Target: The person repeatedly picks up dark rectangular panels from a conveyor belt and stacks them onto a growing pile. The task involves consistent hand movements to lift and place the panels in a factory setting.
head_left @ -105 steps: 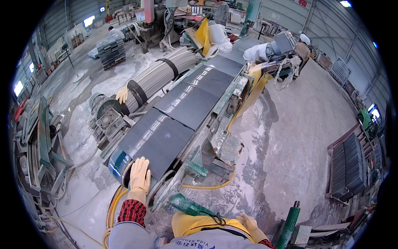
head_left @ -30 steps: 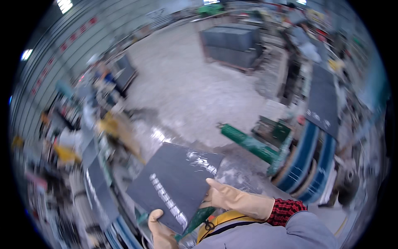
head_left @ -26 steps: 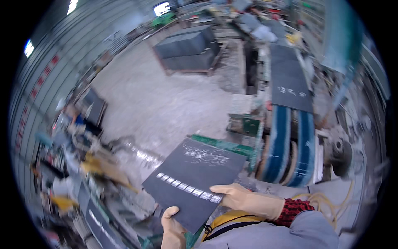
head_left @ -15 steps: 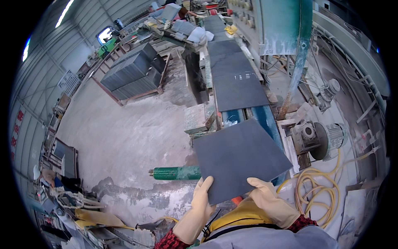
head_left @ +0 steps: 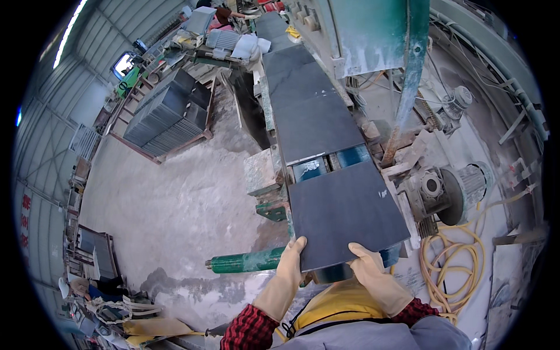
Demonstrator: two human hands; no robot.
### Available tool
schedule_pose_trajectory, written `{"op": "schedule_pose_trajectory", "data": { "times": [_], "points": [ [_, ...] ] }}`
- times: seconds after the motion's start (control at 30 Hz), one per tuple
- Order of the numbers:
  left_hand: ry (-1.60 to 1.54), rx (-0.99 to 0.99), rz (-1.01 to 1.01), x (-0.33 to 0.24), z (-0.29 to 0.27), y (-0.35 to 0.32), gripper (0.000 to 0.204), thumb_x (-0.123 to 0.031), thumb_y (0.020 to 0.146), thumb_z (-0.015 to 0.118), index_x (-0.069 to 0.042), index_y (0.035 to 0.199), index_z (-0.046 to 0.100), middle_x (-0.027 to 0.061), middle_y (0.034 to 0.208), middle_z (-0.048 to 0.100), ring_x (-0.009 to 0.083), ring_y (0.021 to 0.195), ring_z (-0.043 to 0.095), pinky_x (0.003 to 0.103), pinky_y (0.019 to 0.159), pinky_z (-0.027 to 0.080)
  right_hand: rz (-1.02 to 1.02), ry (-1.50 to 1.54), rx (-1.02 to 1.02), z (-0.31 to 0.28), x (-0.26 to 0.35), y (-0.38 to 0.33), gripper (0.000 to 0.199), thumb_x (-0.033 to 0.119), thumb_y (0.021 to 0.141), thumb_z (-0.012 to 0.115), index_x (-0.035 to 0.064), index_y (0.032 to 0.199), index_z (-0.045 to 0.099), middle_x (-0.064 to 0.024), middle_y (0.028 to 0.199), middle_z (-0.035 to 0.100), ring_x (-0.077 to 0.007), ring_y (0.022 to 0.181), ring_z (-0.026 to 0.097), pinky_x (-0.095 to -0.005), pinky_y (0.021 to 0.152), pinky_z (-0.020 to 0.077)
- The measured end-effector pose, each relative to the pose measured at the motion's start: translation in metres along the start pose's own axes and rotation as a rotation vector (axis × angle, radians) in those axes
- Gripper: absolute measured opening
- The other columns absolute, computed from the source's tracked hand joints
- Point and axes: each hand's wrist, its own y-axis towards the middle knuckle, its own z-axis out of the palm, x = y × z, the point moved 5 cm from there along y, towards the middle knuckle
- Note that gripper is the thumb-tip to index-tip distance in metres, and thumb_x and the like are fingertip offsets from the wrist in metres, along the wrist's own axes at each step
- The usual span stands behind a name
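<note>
A dark grey stone slab [head_left: 347,213] lies over the blue belts of a conveyor [head_left: 353,156], its near edge toward me. My left hand [head_left: 286,274], in a cream rubber glove, is closed on the slab's near left corner, thumb on top. Along the near edge, right of the middle, my right hand [head_left: 376,279] grips it too, thumb above and fingers hidden below. Beyond a short gap of bare belt, another dark slab [head_left: 318,131] lies flat, with more in line behind it.
A green roller [head_left: 245,261] juts out left of the conveyor. At the right are a motor [head_left: 452,189] and a coiled yellow hose [head_left: 452,265]. Stacked slabs [head_left: 166,116] stand in a metal rack at the far left. Another person's arm [head_left: 239,15] reaches in at the conveyor's far end.
The slab has turned from a slanted position to line up with the conveyor, and looks lower over the belts. Both hands have kept their hold. The whole view has shifted somewhat.
</note>
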Motion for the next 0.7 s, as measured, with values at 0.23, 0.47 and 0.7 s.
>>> {"op": "schedule_pose_trajectory", "data": {
  "times": [0.23, 0.47, 0.7],
  "points": [
    [0.070, -0.034, 0.107, -0.018, 0.007, 0.045, 0.036, -0.023, 0.100, 0.051, -0.009, 0.133, 0.051, 0.0071, 0.122, 0.061, 0.0189, 0.106, 0.060, 0.037, 0.092, 0.051, 0.092, -0.010, -0.021, 0.011, 0.006, 0.033, 0.024, 0.008, 0.092, 0.061, -0.0072, 0.110, 0.062, -0.0140, 0.112, 0.062, -0.0258, 0.104, 0.063, -0.0401, 0.090, 0.0541],
    [0.101, 0.000, 0.146, -0.024, 0.003, 0.065, 0.029, -0.026, 0.100, 0.051, -0.010, 0.124, 0.057, 0.0034, 0.111, 0.064, 0.0149, 0.097, 0.062, 0.034, 0.085, 0.054, 0.157, 0.398, 0.058, 0.009, -0.028, 0.067, 0.022, 0.008, 0.093, 0.061, -0.0026, 0.112, 0.063, -0.0123, 0.113, 0.062, -0.0248, 0.103, 0.062, -0.0416, 0.090, 0.0539],
    [0.104, 0.014, 0.176, -0.020, 0.004, 0.086, 0.027, -0.025, 0.100, 0.051, -0.011, 0.122, 0.059, 0.0028, 0.108, 0.065, 0.0136, 0.095, 0.062, 0.031, 0.082, 0.053, 0.262, 0.233, -0.032, -0.008, -0.033, 0.090, 0.025, 0.013, 0.091, 0.065, 0.0014, 0.113, 0.062, -0.0099, 0.115, 0.061, -0.0240, 0.101, 0.062, -0.0422, 0.086, 0.0542]
  ]
}}
